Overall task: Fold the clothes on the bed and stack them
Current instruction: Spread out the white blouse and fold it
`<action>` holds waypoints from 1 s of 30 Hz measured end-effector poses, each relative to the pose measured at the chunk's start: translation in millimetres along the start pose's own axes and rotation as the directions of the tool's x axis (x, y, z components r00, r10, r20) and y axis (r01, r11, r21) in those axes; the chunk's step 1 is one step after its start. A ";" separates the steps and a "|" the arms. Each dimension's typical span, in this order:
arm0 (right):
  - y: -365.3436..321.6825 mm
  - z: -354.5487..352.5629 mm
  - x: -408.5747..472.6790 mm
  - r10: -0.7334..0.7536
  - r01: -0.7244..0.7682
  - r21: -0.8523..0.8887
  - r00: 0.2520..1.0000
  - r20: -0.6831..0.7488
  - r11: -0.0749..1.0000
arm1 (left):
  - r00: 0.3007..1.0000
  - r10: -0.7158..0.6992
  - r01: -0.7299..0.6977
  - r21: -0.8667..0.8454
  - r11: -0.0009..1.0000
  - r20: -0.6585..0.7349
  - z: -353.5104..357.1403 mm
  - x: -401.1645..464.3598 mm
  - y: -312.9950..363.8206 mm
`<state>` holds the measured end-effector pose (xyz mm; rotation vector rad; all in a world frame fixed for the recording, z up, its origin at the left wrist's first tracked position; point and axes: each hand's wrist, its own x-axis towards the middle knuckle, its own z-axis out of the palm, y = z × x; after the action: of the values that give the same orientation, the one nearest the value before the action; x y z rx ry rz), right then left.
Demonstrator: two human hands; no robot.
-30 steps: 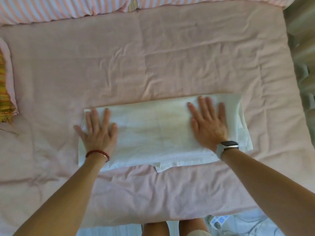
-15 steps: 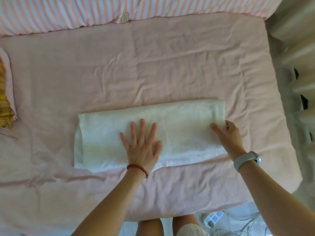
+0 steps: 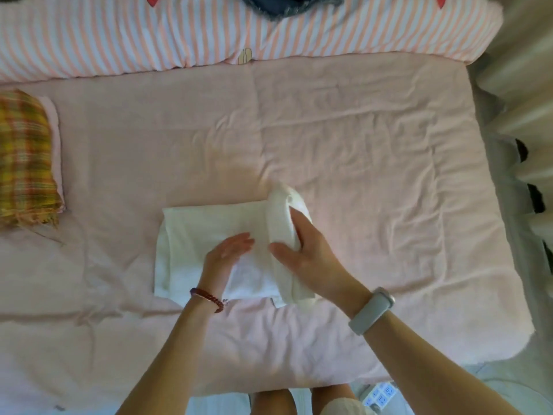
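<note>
Bed [image 3: 329,121]: covered by a wrinkled pink sheet; fills most of the view.

White garment [image 3: 206,235]: lies on the sheet near the front edge of the bed, folded into a flat band. Its right end is raised off the bed and curled over toward the left.

Right hand [image 3: 311,259]: fingers [image 3: 299,223] grasping the raised right end of the white garment, thumb on the near side of the fold. Pale wristband [image 3: 371,311] on the wrist.

Left hand [image 3: 226,253]: palm down on the flat middle of the white garment, fingers extended and released, just left of the raised fold. Red bead bracelet [image 3: 208,298] on the wrist.

Plaid cloth [image 3: 25,157]: yellow and red, folded, on a pink folded piece [image 3: 55,130] at the left edge of the bed, well apart from the white garment.

Striped quilt [image 3: 179,34]: pink and white, along the far side of the bed.

Power strip [image 3: 378,395]: on the floor by the person's legs.
</note>
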<state>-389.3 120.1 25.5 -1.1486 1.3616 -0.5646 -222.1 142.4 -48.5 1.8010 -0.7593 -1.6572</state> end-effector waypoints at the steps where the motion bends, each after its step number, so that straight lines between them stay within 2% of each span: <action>1: -2.7 22.6 5.9 -0.016 0.016 -0.011 0.998 0.053 1.000 | 0.995 -0.097 0.094 -0.243 0.965 0.001 -24.2 -5.0 4.6; 2: -3.7 45.0 12.8 -0.013 0.014 -0.008 0.994 0.107 1.000 | 0.986 -0.167 0.162 -0.386 0.908 0.020 -48.7 -8.0 3.8; 4: -4.7 86.7 25.0 0.033 -0.027 -0.027 0.971 0.237 0.999 | 0.968 -0.248 0.227 -0.507 0.831 0.027 -88.9 -11.1 -3.6; 6: -1.4 116.5 32.1 0.089 -0.056 -0.096 0.915 0.394 0.994 | 0.956 -0.293 0.240 -0.562 0.791 -0.004 -112.2 -12.1 -10.3; 8: 5.9 128.2 31.7 0.104 -0.056 -0.117 0.879 0.466 0.992 | 0.950 -0.312 0.253 -0.528 0.811 -0.023 -119.8 -9.0 -15.8; 10: 13.2 122.6 25.6 0.064 -0.029 -0.100 0.931 0.359 0.995 | 0.950 -0.312 0.274 -0.442 0.854 -0.015 -117.1 -4.7 -15.4; 12: 23.1 107.5 17.5 -0.061 0.073 -0.168 0.995 0.074 0.983 | 0.972 -0.231 0.214 -0.256 0.943 -0.037 -106.1 -1.3 -14.2; 13: 28.4 97.8 13.9 -0.160 0.135 -0.272 0.985 -0.072 0.953 | 0.983 -0.156 0.149 -0.075 0.986 -0.097 -98.4 0.0 -14.6; 15: 38.1 81.1 9.5 -0.328 0.174 -0.518 0.918 -0.223 0.838 | 0.953 0.006 0.076 0.258 0.963 -0.302 -83.5 3.6 -17.8; 17: 47.4 72.4 10.6 -0.371 0.129 -0.677 0.901 -0.225 0.724 | 0.879 0.128 0.043 0.344 0.938 -0.459 -73.5 6.5 -18.2; 20: 65.4 70.0 8.5 -0.282 0.116 -0.746 0.954 -0.100 0.656 | 0.818 0.181 -0.053 0.243 0.969 -0.545 -76.9 12.9 -17.4; 23: 86.1 73.6 -5.6 -0.081 0.058 -0.657 0.997 -0.005 0.752 | 0.820 0.179 -0.033 0.268 0.963 -0.543 -89.9 19.7 -19.2; 25: 96.3 78.0 -21.3 0.041 -0.078 -0.560 0.996 -0.078 0.825 | 0.841 0.155 0.014 0.307 0.951 -0.519 -95.5 25.3 -22.2; 27: 104.5 81.1 -38.3 0.075 -0.132 -0.572 0.990 -0.122 0.809 | 0.848 0.136 0.054 0.339 0.939 -0.513 -97.7 30.4 -23.9; 30: 106.2 81.7 -55.5 0.099 -0.168 -0.661 0.985 -0.140 0.731 | 0.822 0.155 0.082 0.383 0.920 -0.547 -94.1 32.9 -21.7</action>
<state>-354.5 234.8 -56.2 -1.5933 1.7898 0.0099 -125.3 135.9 -80.2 2.3792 -0.8723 -0.8704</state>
